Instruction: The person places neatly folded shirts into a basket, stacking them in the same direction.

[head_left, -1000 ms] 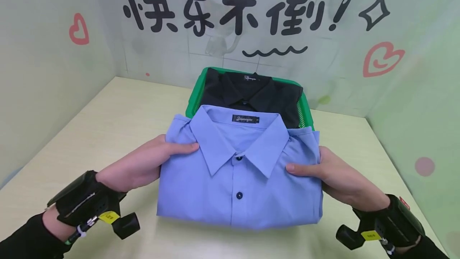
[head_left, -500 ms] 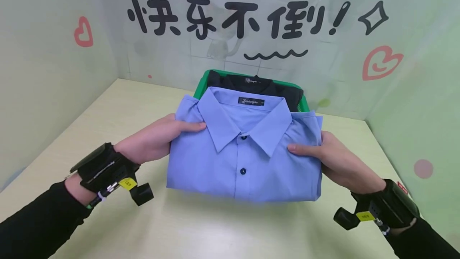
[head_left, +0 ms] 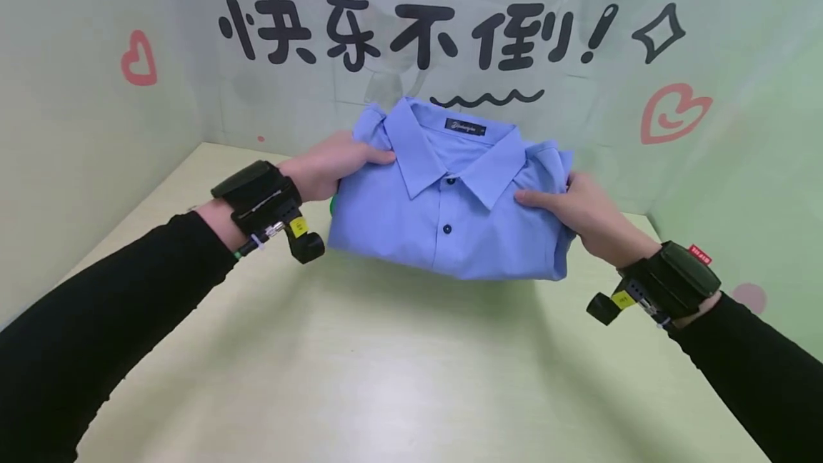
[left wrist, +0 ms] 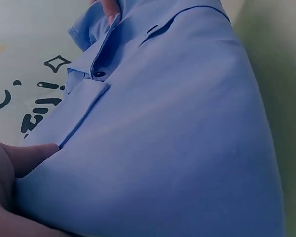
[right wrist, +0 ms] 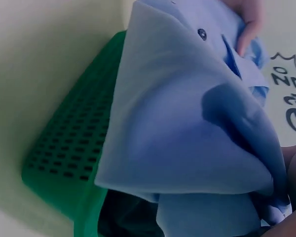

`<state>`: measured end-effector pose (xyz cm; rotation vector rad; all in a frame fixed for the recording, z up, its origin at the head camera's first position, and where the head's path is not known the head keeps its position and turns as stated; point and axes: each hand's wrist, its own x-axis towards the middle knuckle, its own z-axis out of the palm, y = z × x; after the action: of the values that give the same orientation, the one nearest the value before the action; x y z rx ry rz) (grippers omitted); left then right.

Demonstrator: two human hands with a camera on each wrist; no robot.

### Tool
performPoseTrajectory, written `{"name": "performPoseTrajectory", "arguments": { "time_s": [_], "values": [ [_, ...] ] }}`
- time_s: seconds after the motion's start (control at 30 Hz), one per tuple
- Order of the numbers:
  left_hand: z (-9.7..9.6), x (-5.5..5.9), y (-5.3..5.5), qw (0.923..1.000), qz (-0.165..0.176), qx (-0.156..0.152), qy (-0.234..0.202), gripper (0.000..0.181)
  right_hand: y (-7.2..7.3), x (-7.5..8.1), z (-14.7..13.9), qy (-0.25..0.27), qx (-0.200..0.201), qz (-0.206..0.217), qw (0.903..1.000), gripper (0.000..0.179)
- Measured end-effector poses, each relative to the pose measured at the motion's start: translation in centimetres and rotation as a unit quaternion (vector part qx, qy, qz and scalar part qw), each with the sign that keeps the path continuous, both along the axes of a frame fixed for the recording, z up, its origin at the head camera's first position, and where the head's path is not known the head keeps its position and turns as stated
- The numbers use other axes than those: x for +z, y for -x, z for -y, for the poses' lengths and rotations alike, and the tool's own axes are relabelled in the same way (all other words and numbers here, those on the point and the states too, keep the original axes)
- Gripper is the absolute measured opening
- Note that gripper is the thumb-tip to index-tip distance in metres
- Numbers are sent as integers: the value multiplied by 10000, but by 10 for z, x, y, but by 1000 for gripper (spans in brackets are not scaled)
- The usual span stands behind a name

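A folded light-blue shirt [head_left: 411, 227] with a pointed collar and dark buttons is held up over the back of the table, its collar toward the wall. My left hand [head_left: 334, 163] grips its left shoulder edge, thumb on top beside the collar. On the opposite edge my right hand [head_left: 591, 213] pinches the cloth the same way, fingers hidden beneath. Below the shirt, the right wrist view shows a green perforated basket [right wrist: 71, 143] with dark cloth [right wrist: 126, 215] inside. From the head, the shirt covers nearly all of this basket.
A pale wood-toned table [head_left: 386, 377] stretches in front of the shirt. Behind it stands a printed backdrop [head_left: 276, 106] with black lettering and hearts, and side panels close in the left and right. Each wrist wears a black strapped camera mount [head_left: 263, 202].
Both hands have carried the blue shirt forward and up toward the back wall. It now hides the basket and the black shirt that showed behind it earlier.
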<state>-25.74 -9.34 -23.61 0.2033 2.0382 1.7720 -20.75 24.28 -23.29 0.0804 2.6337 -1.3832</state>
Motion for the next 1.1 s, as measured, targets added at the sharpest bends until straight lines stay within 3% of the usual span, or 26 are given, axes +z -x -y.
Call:
{"name": "performPoseTrajectory", "arguments": {
  "time_s": [0.2,0.37,0.53,0.7,0.83,0.93,1.1],
  "values": [
    [-10,6,26,9974,-284,400,533,30,23,-1,-3,-673,-244,-242,9971,63],
    [-14,4,47,9919,-407,888,808,35,42,-2,-3,-483,-361,-107,9981,66],
    [-22,1,67,9832,-755,1314,1016,41,63,-3,-3,-234,-558,-46,9982,64],
    [-32,-10,77,9756,-997,1327,1439,31,79,-10,-2,-200,-512,185,9983,52],
    [-33,-19,80,9762,-800,1114,1678,37,84,-19,0,-380,-401,249,9982,43],
    [-29,-26,82,9802,-356,988,1677,49,84,-25,-1,-497,-370,319,9976,40],
    [-23,-33,86,9814,268,862,1693,56,85,-29,-11,-564,12,863,9947,41]
  ]
}}
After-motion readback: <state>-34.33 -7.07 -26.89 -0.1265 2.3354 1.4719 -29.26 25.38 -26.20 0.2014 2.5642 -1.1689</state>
